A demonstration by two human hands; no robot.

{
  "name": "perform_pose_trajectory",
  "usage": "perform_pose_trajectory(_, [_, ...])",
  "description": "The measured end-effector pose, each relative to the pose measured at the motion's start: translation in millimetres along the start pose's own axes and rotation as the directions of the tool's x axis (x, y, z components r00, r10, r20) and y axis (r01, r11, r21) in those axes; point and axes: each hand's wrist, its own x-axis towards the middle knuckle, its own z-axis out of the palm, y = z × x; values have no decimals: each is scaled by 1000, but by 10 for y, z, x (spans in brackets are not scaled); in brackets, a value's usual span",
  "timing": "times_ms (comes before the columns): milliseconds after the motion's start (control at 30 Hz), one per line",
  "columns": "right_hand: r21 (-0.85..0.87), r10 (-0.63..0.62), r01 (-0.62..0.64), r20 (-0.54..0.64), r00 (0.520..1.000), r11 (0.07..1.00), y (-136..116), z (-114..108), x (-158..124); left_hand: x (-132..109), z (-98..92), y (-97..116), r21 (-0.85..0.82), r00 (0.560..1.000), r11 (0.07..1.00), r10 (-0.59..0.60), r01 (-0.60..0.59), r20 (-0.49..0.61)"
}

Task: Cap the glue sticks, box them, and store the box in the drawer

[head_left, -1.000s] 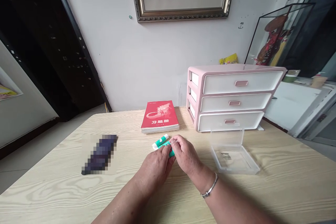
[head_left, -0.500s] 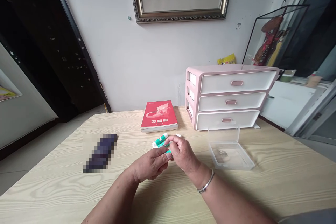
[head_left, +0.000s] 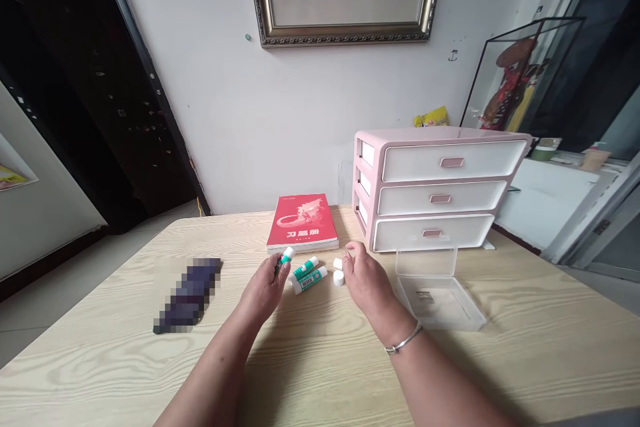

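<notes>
In my left hand (head_left: pixel 263 287), closed around its lower part, is a green-and-white glue stick (head_left: pixel 287 256) with its white end pointing up and away. Two more glue sticks (head_left: pixel 310 279) lie side by side on the table, just right of that hand. My right hand (head_left: pixel 367 277) is at the right of two small white caps (head_left: pixel 339 278), its fingers curled in close to them. Whatever is between those fingers, if anything, is hidden. A silver bangle circles the right wrist.
Behind the glue sticks lies a red book (head_left: pixel 303 221). A pink-and-white drawer unit (head_left: pixel 440 193) stands at the back right, with an open clear plastic box (head_left: pixel 443 303) in front. A blurred dark item (head_left: pixel 190 295) lies at the left on the wooden table (head_left: pixel 125 373).
My hands were together over a green item and have moved apart. The left one has gone left with the glue stick, the right one right. The white caps on the table now show more fully.
</notes>
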Motion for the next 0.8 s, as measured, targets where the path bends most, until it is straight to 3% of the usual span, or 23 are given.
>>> perform_pose_trajectory(100, [-164, 70, -56, 83, 994, 985, 123, -15, 37, 120, 61, -152, 199, 1000, 980, 4, -3, -7])
perform_pose_trajectory(267, [-247, 83, -31, 203, 976, 968, 203, 39, 18, 279, 161, -312, 230, 1000, 973, -5, 1, 18])
perform_pose_trajectory(367, [-188, 88, -40, 256, 963, 981, 225, 103, -1, 328, 242, -380, 215, 999, 976, 18, -27, 46])
perform_pose_trajectory(533, [2, -9, 9, 290, 957, 1000, 268, 230, 2, 352, 329, -435, 141, 996, 986, 78, -84, 46])
perform_pose_trajectory(800, [148, 10, -50, 260, 966, 988, 293, 301, 45, 258, 274, -384, -35, 994, 993, 110, -109, 18])
